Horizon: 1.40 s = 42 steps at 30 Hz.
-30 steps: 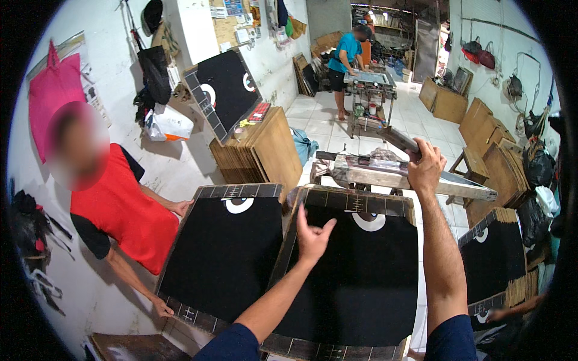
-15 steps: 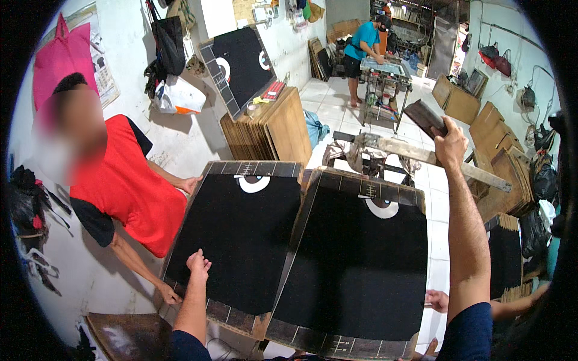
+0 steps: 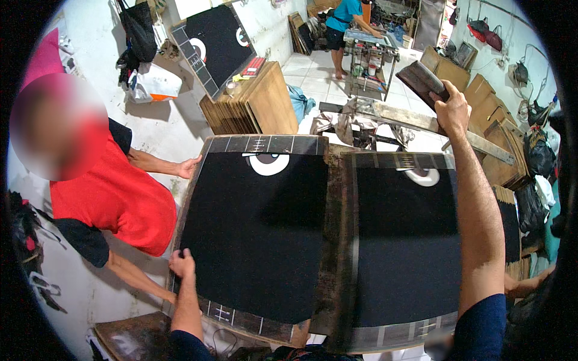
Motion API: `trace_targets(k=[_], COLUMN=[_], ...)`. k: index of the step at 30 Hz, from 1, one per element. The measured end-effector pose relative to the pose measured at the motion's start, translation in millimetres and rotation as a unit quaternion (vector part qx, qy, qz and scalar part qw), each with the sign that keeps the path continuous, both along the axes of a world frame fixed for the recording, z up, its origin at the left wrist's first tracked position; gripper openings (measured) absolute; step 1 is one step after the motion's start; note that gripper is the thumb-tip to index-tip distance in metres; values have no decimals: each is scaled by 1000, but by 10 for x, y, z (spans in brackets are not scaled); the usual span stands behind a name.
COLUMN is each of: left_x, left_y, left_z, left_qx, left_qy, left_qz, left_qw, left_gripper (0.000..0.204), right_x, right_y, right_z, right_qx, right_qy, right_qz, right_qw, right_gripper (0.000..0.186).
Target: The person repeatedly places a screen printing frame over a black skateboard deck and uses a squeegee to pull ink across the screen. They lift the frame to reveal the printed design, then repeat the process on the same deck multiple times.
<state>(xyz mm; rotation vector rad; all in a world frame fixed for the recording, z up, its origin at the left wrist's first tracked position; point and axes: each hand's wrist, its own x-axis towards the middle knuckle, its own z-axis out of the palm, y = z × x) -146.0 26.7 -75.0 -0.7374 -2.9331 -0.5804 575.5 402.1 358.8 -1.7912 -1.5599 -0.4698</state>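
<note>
My right hand (image 3: 453, 109) is raised at the right and closed round a dark, wide squeegee (image 3: 420, 83), held tilted in the air. At the left edge of the left board (image 3: 241, 314), my left hand (image 3: 183, 263) has its fingers curled at the rim; its fingertips are partly hidden. That board carries black fabric (image 3: 253, 234) with a printed white eye (image 3: 269, 163). Beside it lies the right board (image 3: 385, 337), blurred, also with black fabric (image 3: 406, 253) and an eye print (image 3: 423, 174). A dark strip separates the two boards.
A person in a red and black shirt (image 3: 120, 198) holds the left board's edge. Another person's forearm (image 3: 530, 283) enters from the right. Beyond are a wooden beam (image 3: 415, 117), a stack of boards (image 3: 262, 99) with a leaning printed board (image 3: 220, 48), and a person in blue (image 3: 344, 21).
The boards have moved apart, widening the dark strip between them; the right one is shifting rightward. My left hand has moved left to the board's edge. The squeegee stays raised in my right hand.
</note>
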Motion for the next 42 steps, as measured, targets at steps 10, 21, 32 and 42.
trace_targets(k=[10,21,32,42], left_x=[-83,3051,2735,2839], left_y=[-627,-405,-677,-419], left_z=[-225,-120,237,373], left_qx=[130,167,44,37], left_qy=[-335,-475,-260,-292], left_qz=[-124,-86,-355,-337], left_qw=[925,860,897,894], left_gripper=[51,55,50,48], right_x=[50,30,68,-27], right_y=[83,84,187,192], right_z=[33,59,71,368], right_qx=[-23,-12,-4,35], right_qy=[27,12,3,17], right_qz=[7,-12,-9,11], right_qw=[999,1000,1000,999], right_gripper=[48,50,50,40])
